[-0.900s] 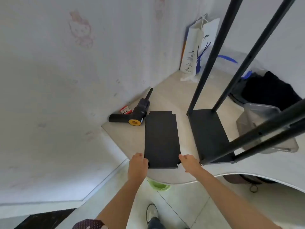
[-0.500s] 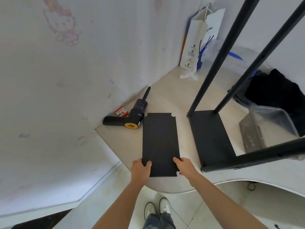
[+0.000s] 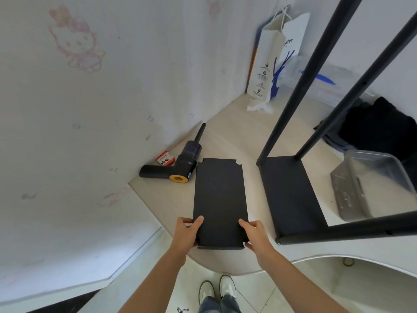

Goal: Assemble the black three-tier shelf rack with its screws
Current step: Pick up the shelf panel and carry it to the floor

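Observation:
A loose black shelf panel (image 3: 220, 195) with notched corners lies lengthwise on the pale table (image 3: 237, 136). My left hand (image 3: 186, 231) grips its near left corner, thumb on top. At the near right corner my right hand (image 3: 253, 232) holds it the same way. To the right stands the partly built rack (image 3: 291, 195): one black shelf with black poles (image 3: 302, 77) rising from its corners. A black and yellow electric screwdriver (image 3: 180, 163) lies left of the panel by the wall.
A small red and white box (image 3: 165, 158) sits by the wall behind the screwdriver. A clear plastic tub (image 3: 370, 184) stands right of the rack, dark cloth (image 3: 379, 123) behind it. A white paper bag (image 3: 273, 59) leans in the far corner. My shoes (image 3: 216, 290) show below the table's curved edge.
Both hands have slid from the panel's near edge onto its corners and now grip it with thumbs on top. The panel's near end sits slightly over the table edge.

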`<state>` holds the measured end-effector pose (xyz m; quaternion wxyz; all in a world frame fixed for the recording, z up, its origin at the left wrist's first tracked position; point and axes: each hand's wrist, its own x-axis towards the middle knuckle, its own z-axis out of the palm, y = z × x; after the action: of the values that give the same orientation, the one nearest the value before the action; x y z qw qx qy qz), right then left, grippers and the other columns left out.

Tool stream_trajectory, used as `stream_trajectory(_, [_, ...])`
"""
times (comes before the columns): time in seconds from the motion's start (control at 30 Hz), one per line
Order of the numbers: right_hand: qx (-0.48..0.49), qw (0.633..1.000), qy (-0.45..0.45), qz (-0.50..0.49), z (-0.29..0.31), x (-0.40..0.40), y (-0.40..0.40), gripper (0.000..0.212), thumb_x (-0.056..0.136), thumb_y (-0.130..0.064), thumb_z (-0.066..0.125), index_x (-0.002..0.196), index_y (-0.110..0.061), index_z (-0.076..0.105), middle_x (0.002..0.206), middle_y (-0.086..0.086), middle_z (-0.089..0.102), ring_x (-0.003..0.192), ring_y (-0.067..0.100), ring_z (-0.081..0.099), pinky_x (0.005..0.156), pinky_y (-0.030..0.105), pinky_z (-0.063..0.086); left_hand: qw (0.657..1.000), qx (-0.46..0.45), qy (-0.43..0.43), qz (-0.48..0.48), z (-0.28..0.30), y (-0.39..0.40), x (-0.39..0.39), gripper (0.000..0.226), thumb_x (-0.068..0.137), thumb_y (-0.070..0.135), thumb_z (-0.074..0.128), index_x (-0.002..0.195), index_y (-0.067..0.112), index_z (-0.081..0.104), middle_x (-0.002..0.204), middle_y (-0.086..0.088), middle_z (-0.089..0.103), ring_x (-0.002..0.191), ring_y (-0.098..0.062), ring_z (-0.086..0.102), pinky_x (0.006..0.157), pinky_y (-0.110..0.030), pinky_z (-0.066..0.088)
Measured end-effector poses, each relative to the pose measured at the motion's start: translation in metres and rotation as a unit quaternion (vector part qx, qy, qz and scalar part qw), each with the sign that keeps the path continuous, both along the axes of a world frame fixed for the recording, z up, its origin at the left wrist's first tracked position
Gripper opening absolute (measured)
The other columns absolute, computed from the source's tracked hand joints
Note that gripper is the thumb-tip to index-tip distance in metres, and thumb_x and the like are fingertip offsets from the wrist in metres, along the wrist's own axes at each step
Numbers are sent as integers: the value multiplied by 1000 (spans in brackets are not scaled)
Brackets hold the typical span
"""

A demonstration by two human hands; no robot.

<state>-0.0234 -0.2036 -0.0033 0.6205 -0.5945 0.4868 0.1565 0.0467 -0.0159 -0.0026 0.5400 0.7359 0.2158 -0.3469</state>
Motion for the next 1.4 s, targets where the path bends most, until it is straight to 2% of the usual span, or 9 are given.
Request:
stream_trajectory(0.13, [94,993,-29,-69,7,-5,-6,24,96,-20,64,113,-12,49,110,12,60,95,24,62,74,36,58,998,-47,23,-21,8,6,7,40,98,43,63,124,13,55,118,-7,66,104,-24,66,69,-26,59])
stream_trajectory(0.23, [116,990,-47,-69,14,-7,-12,32,95,-26,66,120,-14,50,115,11,62,103,26,63,89,45,58,997,-50,1,-55,13,7,8,40,98,44,60,120,10,62,112,-8,70,101,-22,68,71,-26,60])
stream_trajectory(0.4, [29,999,-23,13,30,-10,-5,33,101,-43,50,118,-16,53,114,6,62,106,21,59,98,42,54,997,-41,-9,-69,18,3,-2,42,98,45,60,120,9,62,112,-9,70,103,-23,68,86,-38,62])
stream_trajectory(0.57, [-44,999,-15,16,39,-33,10,35,102,-46,43,122,-18,49,112,1,59,100,15,58,82,28,53,995,-41,-6,-90,26,8,-16,41,97,45,60,120,11,59,112,-8,68,102,-21,67,78,-32,63])
stream_trajectory(0.73, [-8,997,-22,-72,48,-66,31,28,101,-45,49,110,-19,54,109,3,64,101,20,62,92,40,57,995,-39,4,-90,34,18,-32,37,96,44,63,112,11,61,106,-11,70,99,-25,68,76,-36,64])
stream_trajectory(0.93, [109,964,-92,-226,69,-111,57,32,94,-31,66,109,-3,64,87,4,72,79,16,70,67,33,59,990,-48,47,-126,53,39,-45,40,92,43,70,107,6,65,102,-15,73,95,-26,72,61,-32,61])
stream_trajectory(1.0, [117,956,-97,-250,76,-127,66,36,92,-28,68,111,2,64,80,6,68,70,16,67,68,34,59,986,-49,68,-144,61,43,-49,39,91,40,72,107,5,65,101,-14,74,94,-27,73,58,-32,60])
stream_trajectory(1.17, [104,943,-90,-303,89,-176,86,35,90,-33,70,109,-8,54,96,10,64,81,21,67,83,44,61,969,-46,97,-221,78,41,-66,37,86,34,79,106,5,67,100,-13,76,77,-22,77,58,-33,60])
stream_trajectory(1.4, [101,910,-73,-396,96,-258,104,42,92,-33,68,117,-1,59,94,12,66,77,20,65,61,29,55,928,-35,119,-352,90,26,-122,49,86,34,78,116,-2,64,122,-21,67,85,-28,70,60,-31,59])
